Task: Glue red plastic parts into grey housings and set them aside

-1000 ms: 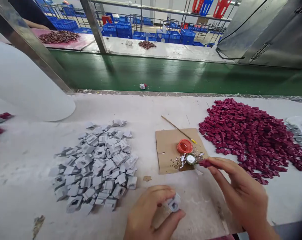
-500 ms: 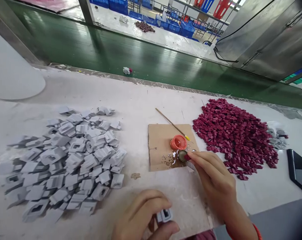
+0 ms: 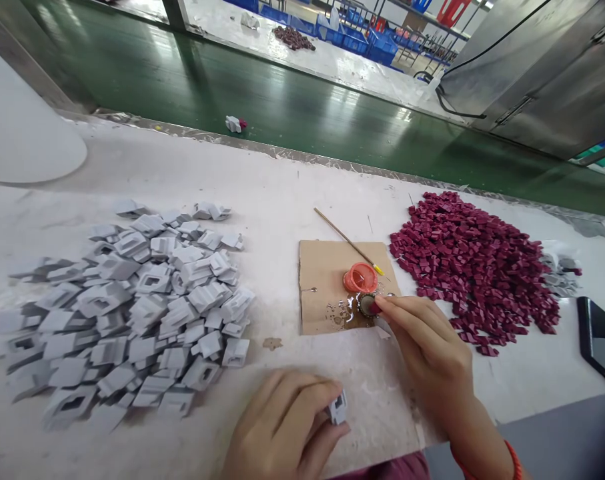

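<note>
My left hand (image 3: 289, 423), near the table's front edge, is closed round a grey plastic piece (image 3: 338, 408) with a rectangular opening facing out. Between the thumb and fingertips of my right hand (image 3: 432, 347) is a small maroon piece (image 3: 375, 307), mostly hidden by the fingers. It is held at a small round cap (image 3: 367, 305) with liquid in it, on a sheet of cardboard (image 3: 315, 260). Beside the cap stands an open red tub (image 3: 360, 277). Clear wet drops lie on the cardboard around the cap.
Grey pieces (image 3: 152, 313) are heaped on the left, maroon pieces (image 3: 475, 267) on the right. A thin stick (image 3: 345, 237) with a yellow end lies across the cardboard. A phone (image 3: 599, 340) rests at far right. Behind, a green conveyor belt (image 3: 292, 100) carries a grey-and-maroon piece (image 3: 235, 124).
My left hand has turned the grey piece so it stands more upright. The joined piece on the belt has shifted left. My right hand stays at the cap.
</note>
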Motion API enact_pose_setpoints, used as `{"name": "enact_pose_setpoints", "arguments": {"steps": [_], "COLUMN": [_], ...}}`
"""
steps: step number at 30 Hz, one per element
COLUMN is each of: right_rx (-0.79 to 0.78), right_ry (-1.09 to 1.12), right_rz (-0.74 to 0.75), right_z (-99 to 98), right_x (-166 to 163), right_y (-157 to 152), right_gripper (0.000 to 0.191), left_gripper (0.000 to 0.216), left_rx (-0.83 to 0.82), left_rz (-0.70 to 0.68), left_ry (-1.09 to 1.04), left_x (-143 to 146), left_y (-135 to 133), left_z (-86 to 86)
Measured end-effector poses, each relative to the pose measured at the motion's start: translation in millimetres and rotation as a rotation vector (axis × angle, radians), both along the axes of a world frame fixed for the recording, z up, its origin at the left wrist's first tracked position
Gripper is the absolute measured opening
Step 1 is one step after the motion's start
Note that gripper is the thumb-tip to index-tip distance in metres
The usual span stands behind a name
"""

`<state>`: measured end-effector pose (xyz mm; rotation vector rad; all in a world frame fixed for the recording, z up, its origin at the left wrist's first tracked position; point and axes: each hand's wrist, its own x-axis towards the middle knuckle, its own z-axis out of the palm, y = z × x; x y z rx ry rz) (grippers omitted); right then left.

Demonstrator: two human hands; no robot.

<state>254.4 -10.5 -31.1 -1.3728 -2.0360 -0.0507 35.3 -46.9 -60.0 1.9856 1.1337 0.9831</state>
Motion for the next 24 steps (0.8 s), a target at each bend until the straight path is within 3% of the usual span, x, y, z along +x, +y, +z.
{"name": "enact_pose_setpoints", "arguments": {"steps": [5, 10, 16, 24], "right_rx": [-0.034, -0.173, -0.14, -0.196], "right_ry": [0.16, 0.439, 0.371, 0.269], "right_rz": [-0.037, 0.05, 0.116, 0.186], "right_z": [9.8, 11.3, -0.1, 2.4], "right_x": [-9.8, -37.9, -52.8, -48.8], "right_y": [-15.5, -48.2, -59.5, -57.1], "right_gripper": [0.037, 0.033, 0.033, 0.028], "left_gripper": [0.013, 0.015, 0.01, 0.014], "left_rx": [0.066, 0.029, -0.004, -0.014], "left_rz": [0.026, 0.057, 0.056, 0.043], "left_ry": [0.055, 0.084, 0.092, 0.083], "left_x": [1.2, 3.0, 2.5, 1.8], "left_y": [1.0, 1.2, 0.8, -0.5], "left_z": [-1.9, 1.1, 3.2, 2.6]}}
